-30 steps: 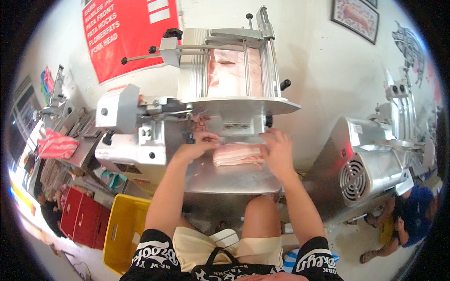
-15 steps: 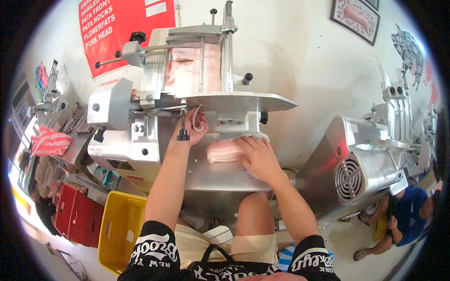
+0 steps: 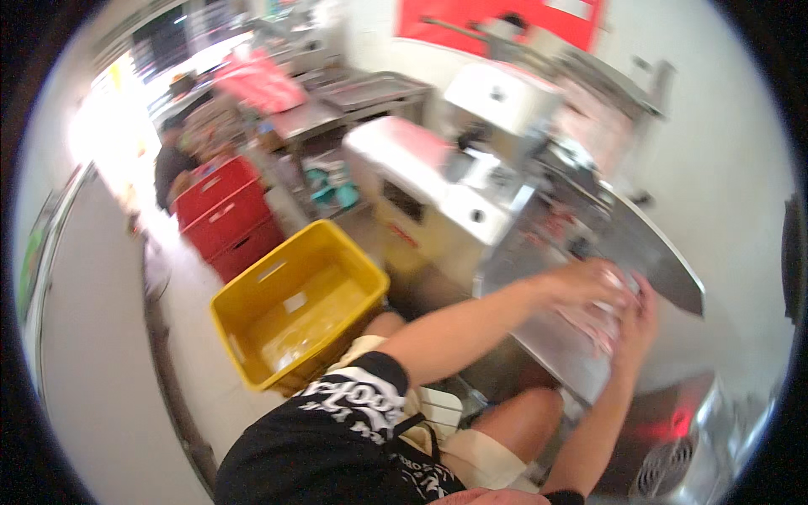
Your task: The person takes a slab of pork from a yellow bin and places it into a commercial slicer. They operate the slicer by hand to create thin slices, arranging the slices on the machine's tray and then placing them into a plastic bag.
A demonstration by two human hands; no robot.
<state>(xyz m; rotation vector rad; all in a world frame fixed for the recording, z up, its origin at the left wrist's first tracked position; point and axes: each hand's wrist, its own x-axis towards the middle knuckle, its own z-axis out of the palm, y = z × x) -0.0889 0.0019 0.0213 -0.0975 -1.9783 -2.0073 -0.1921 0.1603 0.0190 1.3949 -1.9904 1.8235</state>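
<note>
Motion blurs the view. A stack of raw pork slices [image 3: 587, 326] lies on the metal tray [image 3: 539, 324] of a meat slicer [image 3: 497, 181]. My left hand [image 3: 589, 284] reaches over the top of the stack, its fingers smeared by motion. At the stack's right side, my right hand [image 3: 635, 320] closes against the slices, fingers pointing up and meeting the left hand's fingertips. Something pale shows between the hands, too blurred to name. Above them, a larger slab of pork [image 3: 593, 126] sits in the slicer's carriage, behind the broad metal plate [image 3: 661, 252].
To the left stands a yellow crate [image 3: 299, 303] with small pale scraps inside. Beyond it are stacked red crates [image 3: 223, 215] and a crouching person [image 3: 172, 164]. A metal table [image 3: 370, 91] holds a tray and a striped cloth [image 3: 261, 82]. Another machine [image 3: 673, 446] is at lower right.
My view has swung left, bringing the yellow crate fully into sight. My left hand has moved from beside the blade, where it held a curled slice, to the stack at my right hand.
</note>
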